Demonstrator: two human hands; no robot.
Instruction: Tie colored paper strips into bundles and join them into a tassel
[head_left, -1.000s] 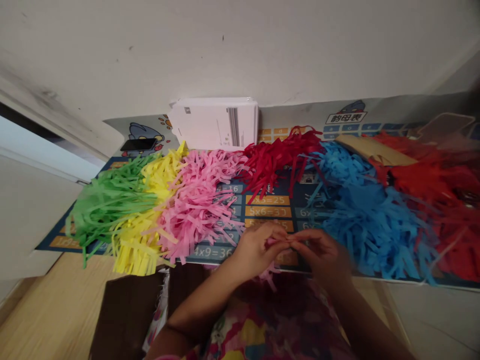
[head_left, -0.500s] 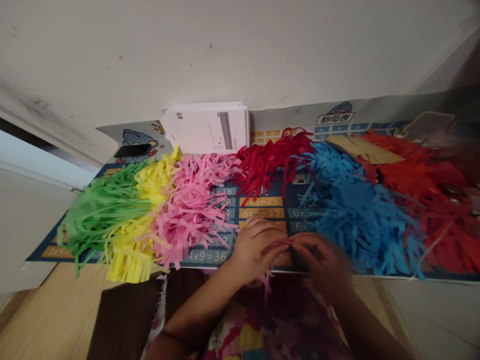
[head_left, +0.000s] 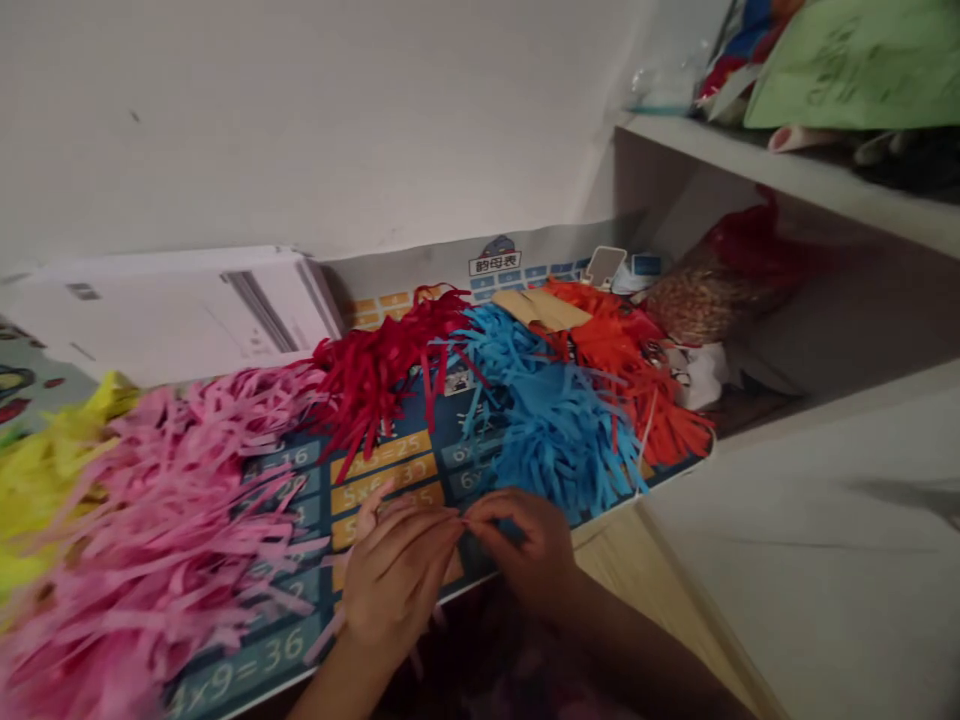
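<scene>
You hold pink strips (head_left: 327, 636) in front of the crimson tassels (head_left: 390, 368).
Left of these lies a pink heap (head_left: 172, 510); your left grip (head_left: 397, 575) clamps the strips; your right grip (head_left: 529, 550) is pinched together, contents too small to tell; rightward, a blue heap (head_left: 562, 430).

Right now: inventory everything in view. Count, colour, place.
Yellow strips: many, left edge
Pink strips: many, left
Dark red strips: many, middle
Blue strips: many, right of middle
Orange strips: many, mat's right
Packet: 1+, white, against wall
Printed mat: 1, blue, under strips
Card: 1, tan, on strips
Shelf unit: 1, pale, right
Green bag: 1, upper shelf
Red-topped bag: 1, lower compartment
Small items: several, mixed, near shelf
Left hand: 1, over mat's front, holding pink tassel
Right hand: 1, beside left
</scene>
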